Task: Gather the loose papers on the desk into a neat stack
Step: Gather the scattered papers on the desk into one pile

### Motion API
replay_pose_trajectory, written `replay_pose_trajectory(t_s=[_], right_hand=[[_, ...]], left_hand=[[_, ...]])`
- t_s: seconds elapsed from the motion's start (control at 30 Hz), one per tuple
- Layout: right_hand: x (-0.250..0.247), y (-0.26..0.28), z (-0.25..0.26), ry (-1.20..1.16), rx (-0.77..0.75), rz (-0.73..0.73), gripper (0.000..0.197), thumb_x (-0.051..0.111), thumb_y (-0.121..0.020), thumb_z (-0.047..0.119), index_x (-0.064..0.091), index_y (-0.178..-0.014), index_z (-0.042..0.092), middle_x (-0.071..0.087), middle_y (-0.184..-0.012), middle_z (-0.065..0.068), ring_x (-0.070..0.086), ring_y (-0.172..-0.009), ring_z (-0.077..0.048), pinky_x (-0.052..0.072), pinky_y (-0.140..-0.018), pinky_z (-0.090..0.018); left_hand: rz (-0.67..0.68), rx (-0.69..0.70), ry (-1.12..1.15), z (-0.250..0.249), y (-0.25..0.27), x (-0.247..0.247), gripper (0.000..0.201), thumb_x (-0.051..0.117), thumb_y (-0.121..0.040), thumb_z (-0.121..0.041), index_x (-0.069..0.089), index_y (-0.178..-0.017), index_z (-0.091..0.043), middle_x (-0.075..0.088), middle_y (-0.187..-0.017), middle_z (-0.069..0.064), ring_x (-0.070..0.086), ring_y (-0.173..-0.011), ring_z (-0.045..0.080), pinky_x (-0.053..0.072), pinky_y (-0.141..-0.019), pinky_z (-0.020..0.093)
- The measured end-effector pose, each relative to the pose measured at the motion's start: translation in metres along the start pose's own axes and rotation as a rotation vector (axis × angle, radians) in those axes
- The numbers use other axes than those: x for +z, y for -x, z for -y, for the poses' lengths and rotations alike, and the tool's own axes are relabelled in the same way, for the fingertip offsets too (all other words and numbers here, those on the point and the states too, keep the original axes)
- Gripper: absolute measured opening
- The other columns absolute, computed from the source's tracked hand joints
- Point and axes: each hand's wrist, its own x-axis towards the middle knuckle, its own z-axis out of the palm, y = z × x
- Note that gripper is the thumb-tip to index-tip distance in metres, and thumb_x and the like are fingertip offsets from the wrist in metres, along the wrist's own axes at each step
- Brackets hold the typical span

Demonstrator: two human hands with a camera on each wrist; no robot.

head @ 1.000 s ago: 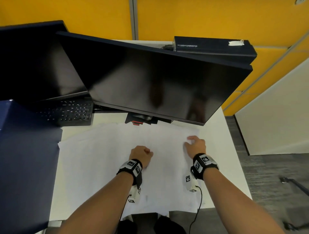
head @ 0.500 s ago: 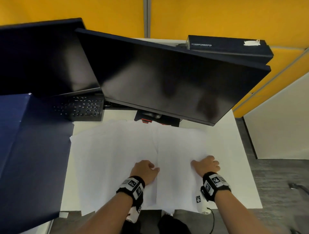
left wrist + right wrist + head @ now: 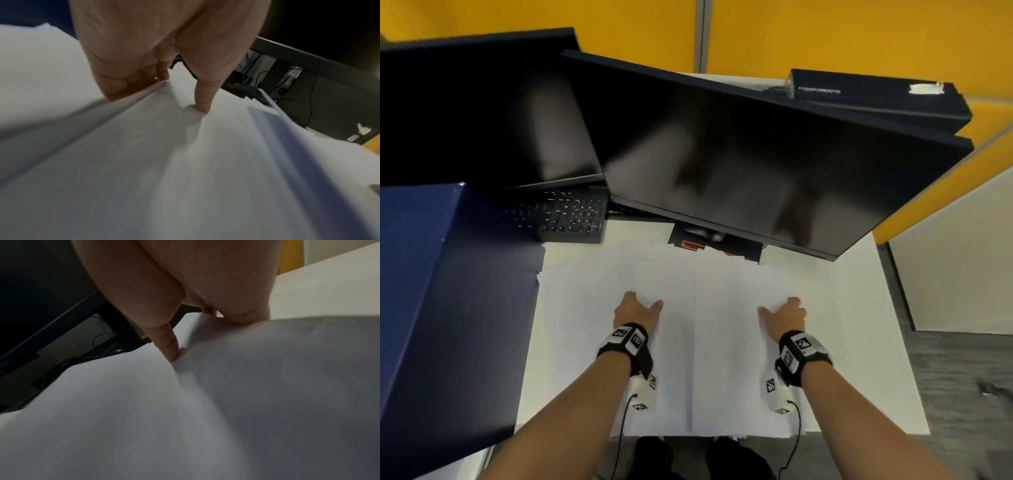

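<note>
Several white papers (image 3: pixel 722 346) lie spread and overlapping across the white desk (image 3: pixel 876 342). My left hand (image 3: pixel 637 310) is at the left edge of the middle sheets, and my right hand (image 3: pixel 784 312) at their right edge. In the left wrist view the thumb (image 3: pixel 202 104) presses on top of the paper (image 3: pixel 185 162) while the fingers (image 3: pixel 131 86) curl under its lifted edge. The right wrist view shows the same pinch: thumb (image 3: pixel 170 347) on top of the paper (image 3: pixel 205 402), fingers (image 3: pixel 246 318) tucked below its edge.
A large dark monitor (image 3: pixel 756 164) overhangs the far ends of the papers, with its stand (image 3: pixel 715 241) behind them. A second monitor (image 3: pixel 476 113) and a keyboard (image 3: pixel 565 216) sit at the back left. A blue panel (image 3: pixel 441 308) borders the left side. A black box (image 3: pixel 876 96) stands at the back right.
Both hands have moved apart, from lying curled on the middle of the papers to pinching the side edges of the sheets. The head view has shifted.
</note>
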Motion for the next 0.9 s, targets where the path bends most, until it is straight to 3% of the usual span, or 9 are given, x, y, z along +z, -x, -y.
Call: replay_pose_trajectory(t_s=[0.1,0.2,0.3,0.4,0.5,0.67,0.73,0.8,0.9], right_hand=[[-0.005,0.002,0.001,-0.054,-0.011,-0.001,0.065,0.07,-0.085,0.034,0.039,-0.135,0.007,0.044,-0.138,-0.02,0.051,-0.123,-0.04,0.045,-0.103,-0.046],[-0.025,0.006,-0.016,-0.036,0.018,-0.028,0.077,0.076,-0.076,0.046,0.042,-0.134,0.009,0.047,-0.138,-0.017,0.05,-0.125,-0.038,0.045,-0.104,-0.047],[-0.022,0.021,-0.034,0.079,0.004,0.043,0.087,0.077,-0.077,0.049,0.034,-0.142,0.009,0.038,-0.142,-0.017,0.047,-0.127,-0.039,0.043,-0.105,-0.046],[0.001,0.038,-0.034,0.112,-0.043,0.112,0.085,0.073,-0.084,0.038,0.025,-0.146,0.005,0.033,-0.145,-0.019,0.045,-0.13,-0.039,0.041,-0.107,-0.045],[0.012,0.045,-0.028,0.095,-0.033,0.153,0.081,0.072,-0.084,0.034,0.027,-0.143,0.003,0.038,-0.142,-0.019,0.045,-0.129,-0.039,0.041,-0.107,-0.044],[-0.01,0.027,-0.023,0.07,0.051,0.021,0.082,0.067,-0.086,0.042,0.029,-0.148,0.003,0.036,-0.145,-0.021,0.04,-0.133,-0.04,0.039,-0.106,-0.046],[-0.014,0.018,-0.011,0.021,0.038,-0.02,0.08,0.063,-0.089,0.042,0.029,-0.149,0.002,0.031,-0.148,-0.021,0.039,-0.133,-0.042,0.039,-0.107,-0.047],[-0.008,0.012,0.006,0.006,0.023,-0.011,0.073,0.058,-0.091,0.044,0.034,-0.145,0.001,0.031,-0.145,-0.021,0.043,-0.129,-0.043,0.041,-0.106,-0.047],[0.008,0.008,0.027,0.025,0.004,0.002,0.062,0.055,-0.093,0.041,0.04,-0.139,0.002,0.037,-0.14,-0.022,0.047,-0.124,-0.043,0.044,-0.103,-0.047]], left_hand=[[0.054,0.038,0.029,-0.003,-0.002,-0.005,0.073,0.076,-0.079,-0.046,0.049,-0.138,-0.013,0.061,-0.134,0.01,0.06,-0.12,0.031,0.049,-0.1,0.036],[0.188,0.014,-0.044,0.017,-0.01,-0.02,0.082,0.084,-0.06,-0.06,0.059,-0.124,-0.013,0.063,-0.123,-0.002,0.062,-0.115,0.027,0.05,-0.097,0.034],[0.244,0.04,-0.23,0.034,-0.003,-0.014,0.071,0.075,-0.078,-0.052,0.06,-0.131,-0.007,0.064,-0.133,0.01,0.059,-0.122,0.03,0.047,-0.105,0.039],[0.232,0.068,-0.2,0.029,0.021,0.011,0.07,0.055,-0.098,-0.043,0.036,-0.152,-0.003,0.038,-0.157,0.014,0.038,-0.144,0.03,0.029,-0.116,0.033],[0.222,0.152,-0.129,0.017,0.036,0.029,0.06,0.039,-0.104,-0.042,0.041,-0.148,-0.001,0.041,-0.155,0.015,0.04,-0.142,0.03,0.028,-0.115,0.032],[0.06,0.171,-0.075,0.008,0.027,0.013,0.044,0.056,-0.097,-0.039,0.062,-0.13,-0.01,0.068,-0.126,0.01,0.061,-0.12,0.028,0.044,-0.1,0.029],[0.045,0.191,-0.078,0.0,0.018,0.014,0.036,0.062,-0.095,-0.031,0.068,-0.119,-0.005,0.072,-0.115,0.012,0.066,-0.112,0.03,0.047,-0.092,0.027],[0.069,0.213,-0.076,-0.012,0.015,0.022,0.032,0.065,-0.093,-0.025,0.071,-0.112,0.0,0.073,-0.112,0.014,0.067,-0.109,0.032,0.046,-0.087,0.024],[0.088,0.24,-0.055,-0.027,0.018,0.035,0.033,0.064,-0.095,-0.024,0.07,-0.12,-0.004,0.071,-0.12,0.012,0.064,-0.116,0.03,0.046,-0.096,0.025]])
